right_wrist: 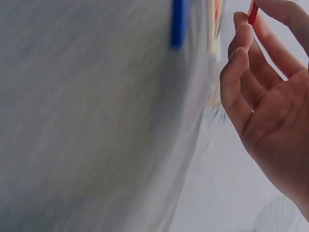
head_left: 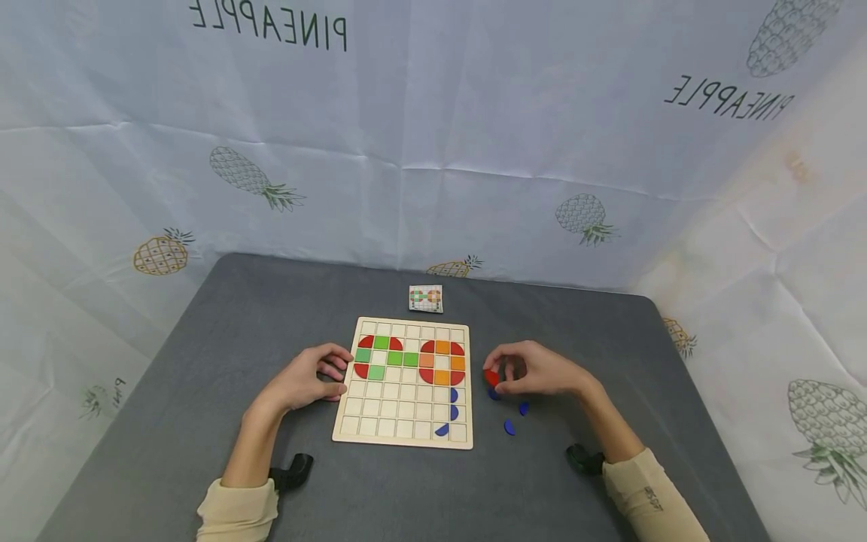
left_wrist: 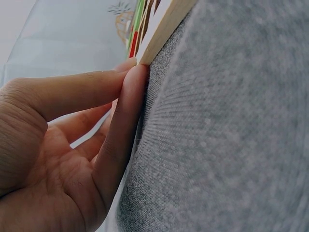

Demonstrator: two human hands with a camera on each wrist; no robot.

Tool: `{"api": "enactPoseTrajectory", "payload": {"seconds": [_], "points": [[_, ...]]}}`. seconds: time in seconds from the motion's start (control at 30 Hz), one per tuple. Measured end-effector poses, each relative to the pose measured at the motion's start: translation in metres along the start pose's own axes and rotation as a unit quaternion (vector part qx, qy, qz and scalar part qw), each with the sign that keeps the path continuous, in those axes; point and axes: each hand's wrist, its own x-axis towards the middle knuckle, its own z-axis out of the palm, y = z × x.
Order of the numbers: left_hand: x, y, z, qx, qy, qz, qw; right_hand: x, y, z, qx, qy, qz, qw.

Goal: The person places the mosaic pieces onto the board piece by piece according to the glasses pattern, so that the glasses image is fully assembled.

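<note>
A wooden grid board (head_left: 369, 433) lies on the table, carrying red, green and orange pieces in two ring-like shapes, with a few blue segment pieces (head_left: 454, 412) at its lower right. My left hand (head_left: 305, 378) rests at the board's left edge; in the left wrist view, the thumb and a finger touch the board's pale rim (left_wrist: 161, 36). Right of the board, my right hand (head_left: 542, 369) pinches a red piece (head_left: 491, 378) with a curved edge between thumb and fingers, just above the tabletop. In the right wrist view only the thin edge of this red piece (right_wrist: 253, 13) shows.
Loose blue pieces (head_left: 509, 427) lie on the grey table (head_left: 528, 489) near the right hand, one partly under it. Behind the board is a small printed pattern card (head_left: 425, 299). A pineapple-print curtain (head_left: 406, 203) hangs around the table.
</note>
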Motion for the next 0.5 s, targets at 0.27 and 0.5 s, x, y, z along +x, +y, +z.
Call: {"api": "enactPoseTrajectory", "payload": {"seconds": [0.27, 0.5], "points": [[0.000, 0.000, 0.000, 0.002, 0.002, -0.003, 1.0000, 0.057, -0.034, 0.014, -0.049, -0.040, -0.051, 0.9967], [0.000, 0.000, 0.000, 0.002, 0.002, -0.010, 0.9999, 0.110, -0.061, 0.031, -0.091, -0.085, -0.089, 0.9882]]}}
